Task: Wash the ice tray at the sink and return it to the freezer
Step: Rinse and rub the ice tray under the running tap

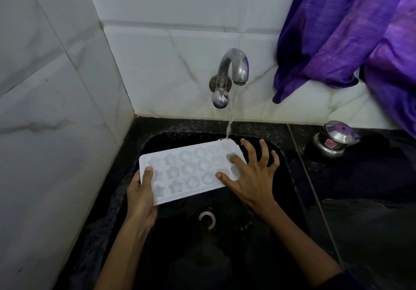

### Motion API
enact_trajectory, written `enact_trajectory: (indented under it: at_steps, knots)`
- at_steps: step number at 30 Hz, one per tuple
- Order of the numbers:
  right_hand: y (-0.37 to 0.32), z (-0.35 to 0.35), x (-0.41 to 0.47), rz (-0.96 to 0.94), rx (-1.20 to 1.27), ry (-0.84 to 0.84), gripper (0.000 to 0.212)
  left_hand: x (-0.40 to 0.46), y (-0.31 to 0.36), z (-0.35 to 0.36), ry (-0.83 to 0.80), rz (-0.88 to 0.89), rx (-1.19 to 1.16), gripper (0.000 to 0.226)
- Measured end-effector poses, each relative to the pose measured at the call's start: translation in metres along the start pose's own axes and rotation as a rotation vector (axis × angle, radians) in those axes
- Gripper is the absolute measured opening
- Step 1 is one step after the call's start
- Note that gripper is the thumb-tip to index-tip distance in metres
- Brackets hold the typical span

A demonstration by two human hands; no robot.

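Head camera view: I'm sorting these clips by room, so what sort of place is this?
Most likely a home kitchen sink corner. A wall tap runs water into a black sink set in a dark counter, white tiles behind, and a small steel pot stands on the counter.

sink (144, 145) basin: ice tray (191, 172) spans the middle, held above it | near half around drain (206, 219) open | far: tap (234, 69) and water stream (230, 118) over tray's far right corner | left: tiled wall (45, 109) close | right counter: steel pot (333, 141), purple cloth (349, 31) hanging above
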State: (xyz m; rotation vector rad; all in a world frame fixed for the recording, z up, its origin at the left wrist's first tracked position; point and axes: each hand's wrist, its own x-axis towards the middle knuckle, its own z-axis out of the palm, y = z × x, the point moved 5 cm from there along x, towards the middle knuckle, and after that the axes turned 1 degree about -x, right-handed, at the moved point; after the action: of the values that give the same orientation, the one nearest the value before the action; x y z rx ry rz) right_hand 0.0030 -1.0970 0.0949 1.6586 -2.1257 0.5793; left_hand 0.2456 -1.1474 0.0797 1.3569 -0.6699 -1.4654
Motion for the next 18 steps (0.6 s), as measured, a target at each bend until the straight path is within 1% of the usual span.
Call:
enact_trajectory:
  at_steps: [6, 11, 14, 18]
  knots:
    - [0.0028, 0.0028, 0.0036, 0.013, 0.007, -0.041, 0.068, -0.0011, -0.0048, 0.0000, -0.001, -0.017, -0.019, 0.029]
    - [0.0011, 0.0040, 0.0040, -0.019, 0.038, -0.056, 0.070, 0.0013, -0.0040, -0.0022, 0.005, -0.022, -0.023, 0.027]
    - [0.0012, 0.0024, 0.0030, 0.010, 0.057, -0.049, 0.072, 0.0003, -0.0045, -0.0042, 0.014, -0.024, -0.027, 0.025]
    - [0.0035, -0.0009, -0.0008, 0.073, 0.096, -0.015, 0.066, 0.0009, -0.0047, -0.0077, 0.030, 0.000, -0.019, 0.031]
